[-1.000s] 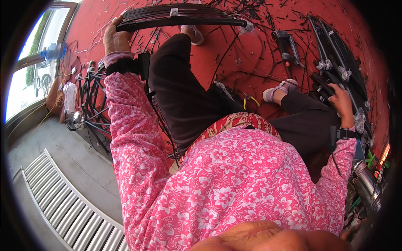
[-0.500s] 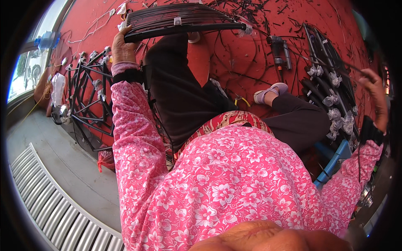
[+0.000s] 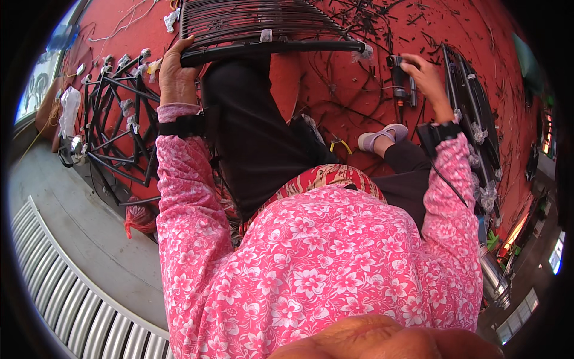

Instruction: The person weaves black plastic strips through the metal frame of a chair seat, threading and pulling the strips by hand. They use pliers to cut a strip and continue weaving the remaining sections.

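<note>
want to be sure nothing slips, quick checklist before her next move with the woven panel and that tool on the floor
1. Left hand grips the dark woven panel at its lower left edge: ok.
2. Right hand is on the dark power tool on the red floor: ok.
3. Firmness of the grip on the tool: cannot tell.
4. Floor around the tool free of clutter: not ok, cut strands lie scattered.
5. Yellow-handled pliers lie close by the sandalled foot: ok.
6. Panel's right end supported: cannot tell.
</note>
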### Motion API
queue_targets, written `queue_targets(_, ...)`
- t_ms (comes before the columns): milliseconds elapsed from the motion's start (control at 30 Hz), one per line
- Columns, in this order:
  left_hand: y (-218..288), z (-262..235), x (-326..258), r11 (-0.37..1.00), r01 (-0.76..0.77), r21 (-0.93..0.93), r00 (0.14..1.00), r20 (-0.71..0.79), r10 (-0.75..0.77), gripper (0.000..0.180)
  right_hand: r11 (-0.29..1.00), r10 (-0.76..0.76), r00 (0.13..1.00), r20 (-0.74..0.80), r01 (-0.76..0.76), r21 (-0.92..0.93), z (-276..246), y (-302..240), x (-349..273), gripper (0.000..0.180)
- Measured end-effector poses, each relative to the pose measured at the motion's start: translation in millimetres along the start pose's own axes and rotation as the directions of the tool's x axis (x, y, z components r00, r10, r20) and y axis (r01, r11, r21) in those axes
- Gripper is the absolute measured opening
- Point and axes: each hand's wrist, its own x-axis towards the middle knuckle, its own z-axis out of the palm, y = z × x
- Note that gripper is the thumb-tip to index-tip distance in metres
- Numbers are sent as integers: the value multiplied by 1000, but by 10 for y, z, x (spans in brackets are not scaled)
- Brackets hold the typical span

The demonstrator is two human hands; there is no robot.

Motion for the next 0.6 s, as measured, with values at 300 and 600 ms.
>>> queue_targets(300, -48, 444, -1276, 917, -363, 165, 924, 193, 331, 8, 728, -549, 835, 33, 496, -473, 711, -342, 1214, 52)
queue_targets(600, 76, 197, -954, 992, -102, 68, 992, 86, 96, 6, 801, -205, 963, 174, 267, -535, 305, 440, 1258, 36)
